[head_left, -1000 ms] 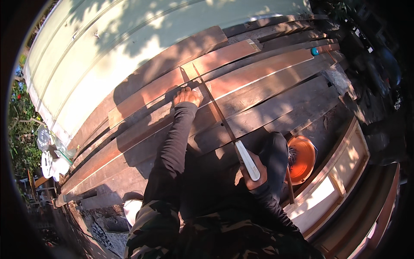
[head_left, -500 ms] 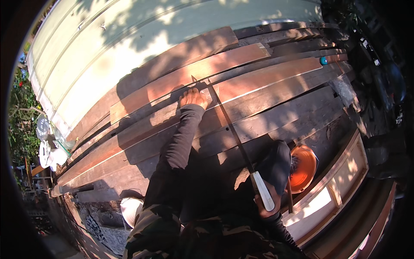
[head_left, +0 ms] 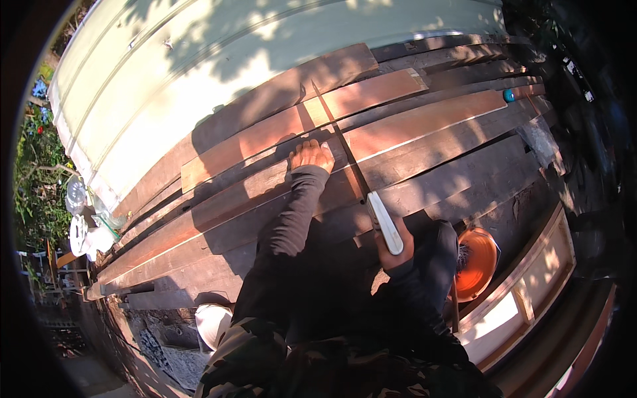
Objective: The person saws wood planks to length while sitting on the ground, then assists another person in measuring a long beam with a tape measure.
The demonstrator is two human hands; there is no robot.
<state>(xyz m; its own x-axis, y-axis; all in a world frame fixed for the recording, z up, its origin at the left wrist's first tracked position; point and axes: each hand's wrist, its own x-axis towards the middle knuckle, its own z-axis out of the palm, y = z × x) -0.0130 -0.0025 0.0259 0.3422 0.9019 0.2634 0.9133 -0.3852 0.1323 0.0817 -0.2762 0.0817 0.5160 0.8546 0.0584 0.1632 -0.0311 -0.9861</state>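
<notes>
A handsaw (head_left: pixel 385 222) with a white handle and a long dark blade lies across a reddish-brown wooden board (head_left: pixel 431 123). My right hand (head_left: pixel 399 245) is closed round its handle, near the close edge of the stacked planks. The blade slants away to the upper left, its tip reaching over a second reddish board (head_left: pixel 378 91) farther back. Just left of the blade, my left hand (head_left: pixel 312 158) bears down on the wooden board, fingers curled over its far edge. Whether the teeth sit in a cut is too dark to tell.
An orange bowl (head_left: pixel 479 264) with small dark pieces in it stands right of my leg. Beside it leans a wooden frame (head_left: pixel 524 302). Pale corrugated sheeting (head_left: pixel 219 60) rises beyond the planks. White plastic items (head_left: pixel 83 235) are at the left; a teal-ended object (head_left: pixel 509 95) rests far right.
My right hand has pushed the saw forward, away from me, and its tip now reaches past the second board. My left hand keeps its place on the board; the whole view has shifted slightly.
</notes>
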